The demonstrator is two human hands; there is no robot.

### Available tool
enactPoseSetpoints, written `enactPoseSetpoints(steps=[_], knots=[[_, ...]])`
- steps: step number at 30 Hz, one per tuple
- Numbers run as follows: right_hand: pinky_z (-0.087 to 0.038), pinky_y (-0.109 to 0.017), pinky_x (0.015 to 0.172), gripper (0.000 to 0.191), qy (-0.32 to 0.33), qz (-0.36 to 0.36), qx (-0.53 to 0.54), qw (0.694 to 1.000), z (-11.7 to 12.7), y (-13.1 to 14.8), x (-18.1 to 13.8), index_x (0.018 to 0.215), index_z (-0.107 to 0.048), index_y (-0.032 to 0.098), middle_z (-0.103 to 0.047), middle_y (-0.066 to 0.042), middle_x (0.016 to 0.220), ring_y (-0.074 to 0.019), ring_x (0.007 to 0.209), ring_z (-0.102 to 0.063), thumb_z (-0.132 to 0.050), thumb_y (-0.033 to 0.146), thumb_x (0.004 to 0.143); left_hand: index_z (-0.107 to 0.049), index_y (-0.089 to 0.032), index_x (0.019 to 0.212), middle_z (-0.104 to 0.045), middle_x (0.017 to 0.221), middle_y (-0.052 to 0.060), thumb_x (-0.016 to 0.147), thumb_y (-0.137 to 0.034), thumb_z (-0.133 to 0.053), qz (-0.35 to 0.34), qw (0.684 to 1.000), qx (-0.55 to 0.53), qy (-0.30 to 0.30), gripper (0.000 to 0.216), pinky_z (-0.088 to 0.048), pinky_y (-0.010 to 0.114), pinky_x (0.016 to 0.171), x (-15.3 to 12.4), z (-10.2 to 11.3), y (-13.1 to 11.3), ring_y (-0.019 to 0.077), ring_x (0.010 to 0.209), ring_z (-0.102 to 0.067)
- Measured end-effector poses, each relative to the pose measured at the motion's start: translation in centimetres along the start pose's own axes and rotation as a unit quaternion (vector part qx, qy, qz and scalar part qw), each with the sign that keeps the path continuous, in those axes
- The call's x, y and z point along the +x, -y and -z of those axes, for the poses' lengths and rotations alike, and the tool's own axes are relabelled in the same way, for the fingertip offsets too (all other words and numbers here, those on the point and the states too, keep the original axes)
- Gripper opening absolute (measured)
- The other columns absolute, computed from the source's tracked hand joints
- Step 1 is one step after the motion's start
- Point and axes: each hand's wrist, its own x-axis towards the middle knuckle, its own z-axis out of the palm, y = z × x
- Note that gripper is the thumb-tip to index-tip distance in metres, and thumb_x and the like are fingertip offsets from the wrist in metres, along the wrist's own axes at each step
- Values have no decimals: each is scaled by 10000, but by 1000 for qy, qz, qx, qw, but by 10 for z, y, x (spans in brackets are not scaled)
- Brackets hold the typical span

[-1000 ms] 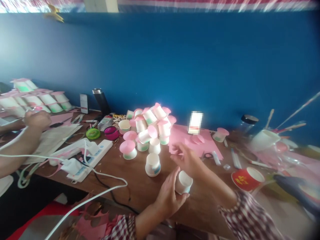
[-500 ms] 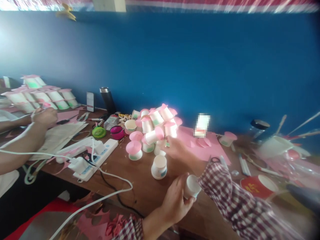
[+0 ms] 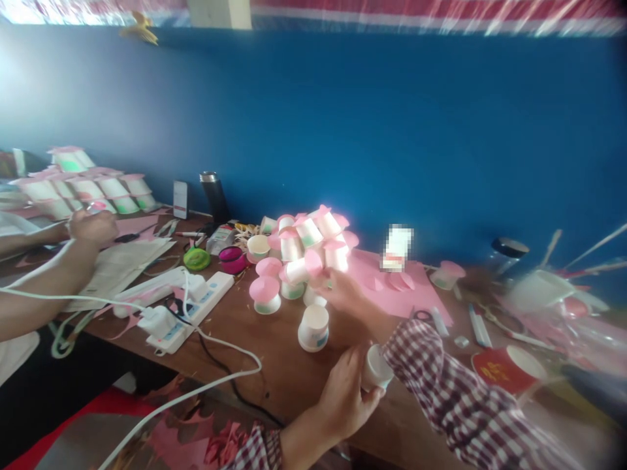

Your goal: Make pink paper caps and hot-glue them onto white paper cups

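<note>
My left hand (image 3: 343, 398) is closed around a white paper cup (image 3: 379, 367) near the front of the table. My right hand (image 3: 345, 292) reaches across to the front right of a pile of white paper cups topped with pink paper discs (image 3: 308, 234). Its fingers are blurred and partly hidden, next to a white cup (image 3: 313, 297) at the pile's edge; whether they grip it does not show. Another white paper cup (image 3: 313, 326) stands upside down between my hands. Two cups with pink discs (image 3: 265, 292) sit left of it.
A white power strip (image 3: 191, 313) with cables lies to the left. Pink paper (image 3: 421, 290), scissors (image 3: 422, 316), markers (image 3: 480, 325) and a red paper cup (image 3: 507, 369) are on the right. At far left, another person's hand (image 3: 93, 228) works by stacked cups (image 3: 81, 186).
Both hands stay almost in place, the left still around its cup and the right still by the pile. The view has shifted slightly.
</note>
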Motion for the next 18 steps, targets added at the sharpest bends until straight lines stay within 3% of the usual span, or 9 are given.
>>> enactPoseSetpoints(steps=[7, 13, 18], knots=[[-417, -282, 641, 272, -23, -14, -35, 999, 0, 12, 10, 1024, -552, 170, -653, -89, 990, -208, 826, -600, -552, 369, 838, -314, -207, 1338, -512, 1261, 126, 723, -174, -645, 5, 1000, 1, 1, 699, -416, 451, 981, 1, 2, -3, 283, 1160, -484], [-439, -285, 692, 326, -32, 49, -17, 998, -5, 22, 26, 1145, -507, 187, -643, -75, 1045, -211, 906, -605, -544, 310, 845, -341, -201, 1300, -536, 1210, 118, 713, -174, -647, 1, 1000, 0, -6, 663, -435, 439, 950, 1, 1, -2, 276, 1107, -510], [-449, -286, 698, 234, -17, 70, -23, 997, -8, 32, 39, 1037, -547, 179, -636, -72, 998, -201, 890, -601, -547, 299, 837, -379, -191, 1252, -549, 1159, 123, 715, -187, -638, -1, 1000, 8, -8, 596, -452, 437, 912, 0, 0, 0, 278, 1059, -527]])
